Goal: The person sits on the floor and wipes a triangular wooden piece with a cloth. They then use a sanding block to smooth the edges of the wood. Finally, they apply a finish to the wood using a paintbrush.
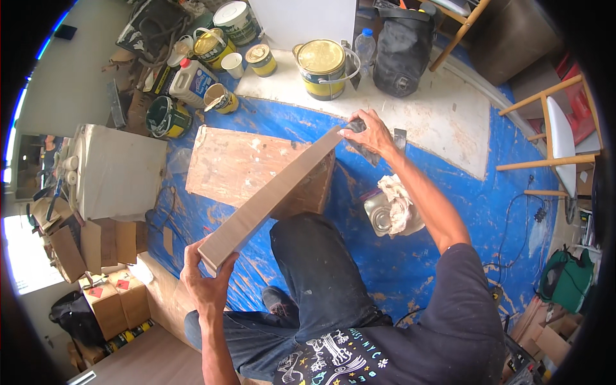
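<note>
A long, narrow wooden board (276,187) slants across the middle, from near left to far right. My left hand (206,273) is closed around its near end, fingers on one side and thumb on the other. At the far end my right hand (373,136) is closed on a dark grey piece of sandpaper (366,153), which is pressed against the board's tip and partly hidden by the fingers. Beneath the board stands a worn, paint-spotted wooden box (234,163); whether the two touch, I cannot tell. My bent knee is just below the board.
Blue sheeting (256,119) covers the floor. A clear tub (380,218) with a crumpled cloth (399,204) lies right of my knee. Paint buckets (321,67) and a black bag (401,54) stand at the back. A white block (119,173) is at left, wooden-framed chairs (545,122) at right.
</note>
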Demonstrator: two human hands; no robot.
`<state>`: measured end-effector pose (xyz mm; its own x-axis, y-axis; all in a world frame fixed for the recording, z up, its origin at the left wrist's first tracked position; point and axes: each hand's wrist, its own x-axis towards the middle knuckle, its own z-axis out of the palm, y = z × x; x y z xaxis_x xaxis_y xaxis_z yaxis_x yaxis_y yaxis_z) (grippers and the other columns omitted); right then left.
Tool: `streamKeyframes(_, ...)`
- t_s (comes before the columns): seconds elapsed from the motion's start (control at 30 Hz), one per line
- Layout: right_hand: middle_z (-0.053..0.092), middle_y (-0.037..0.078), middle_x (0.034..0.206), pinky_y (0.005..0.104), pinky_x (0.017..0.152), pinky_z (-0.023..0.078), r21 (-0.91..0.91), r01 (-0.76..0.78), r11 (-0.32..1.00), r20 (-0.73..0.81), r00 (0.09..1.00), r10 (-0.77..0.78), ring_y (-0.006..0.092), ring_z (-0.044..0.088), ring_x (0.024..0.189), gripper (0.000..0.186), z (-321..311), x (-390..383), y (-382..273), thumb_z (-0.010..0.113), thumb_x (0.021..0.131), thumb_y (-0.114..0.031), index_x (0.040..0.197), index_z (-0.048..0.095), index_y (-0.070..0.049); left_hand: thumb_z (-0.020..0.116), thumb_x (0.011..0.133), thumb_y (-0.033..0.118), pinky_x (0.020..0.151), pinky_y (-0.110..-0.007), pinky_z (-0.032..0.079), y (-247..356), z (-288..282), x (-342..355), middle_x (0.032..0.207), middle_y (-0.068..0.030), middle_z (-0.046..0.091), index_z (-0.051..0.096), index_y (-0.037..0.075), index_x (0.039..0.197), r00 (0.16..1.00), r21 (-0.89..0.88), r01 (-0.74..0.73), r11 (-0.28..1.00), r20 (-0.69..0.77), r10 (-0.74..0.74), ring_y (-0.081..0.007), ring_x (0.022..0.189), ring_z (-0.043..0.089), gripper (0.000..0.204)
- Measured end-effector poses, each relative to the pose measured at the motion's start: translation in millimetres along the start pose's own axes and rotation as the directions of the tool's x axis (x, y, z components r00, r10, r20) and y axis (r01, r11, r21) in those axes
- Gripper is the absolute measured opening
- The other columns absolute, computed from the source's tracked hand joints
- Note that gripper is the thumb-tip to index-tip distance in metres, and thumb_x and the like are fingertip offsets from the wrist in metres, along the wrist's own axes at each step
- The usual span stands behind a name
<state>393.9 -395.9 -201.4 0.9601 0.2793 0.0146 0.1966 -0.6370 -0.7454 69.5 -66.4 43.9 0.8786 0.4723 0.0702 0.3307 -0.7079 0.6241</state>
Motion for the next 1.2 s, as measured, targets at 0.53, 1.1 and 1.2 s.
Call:
streamKeyframes(0.53,0.057,0.010,0.107,0.0468,0.089,0.055,0.030,0.071,0.997,0.017,0.997,-0.071,0.0321,0.065,0.103,0.050,-7.7,-10.0,-30.5,0.090,0.079,-0.050,0.114,0.070,-0.020,0.097,0.073,0.007,0.095,-0.037,0.056,-0.3,1.1,-2.9,0.109,-0.0110,0.078,0.070,0.004,0.119,1.000,0.017,0.005,1.000,-0.016,-0.004,-0.0223,0.104,0.075,0.053)
streamKeyframes(1.1,0.058,0.012,0.107,0.0462,0.092,0.056,-0.026,0.076,0.997,-0.025,0.997,-0.076,0.0339,0.066,0.105,0.050,-11.8,-1.8,-11.0,0.090,0.077,-0.049,0.112,0.071,-0.019,0.096,0.073,0.004,0.098,-0.037,0.054,1.3,3.0,-4.2,0.108,-0.0097,0.077,0.070,0.004,0.120,1.000,0.012,0.006,1.000,-0.027,-0.005,-0.0214,0.104,0.073,0.053)
streamKeyframes(1.2,0.057,0.011,0.106,0.0466,0.090,0.055,-0.011,0.087,0.996,-0.026,0.996,-0.087,0.0337,0.065,0.103,0.049,-12.1,-6.6,-12.5,0.090,0.077,-0.049,0.110,0.070,-0.019,0.095,0.074,0.003,0.099,-0.037,0.054,0.6,2.0,-5.2,0.110,-0.0094,0.076,0.070,0.004,0.120,1.000,0.013,0.024,1.000,-0.020,-0.023,-0.0208,0.105,0.071,0.053)
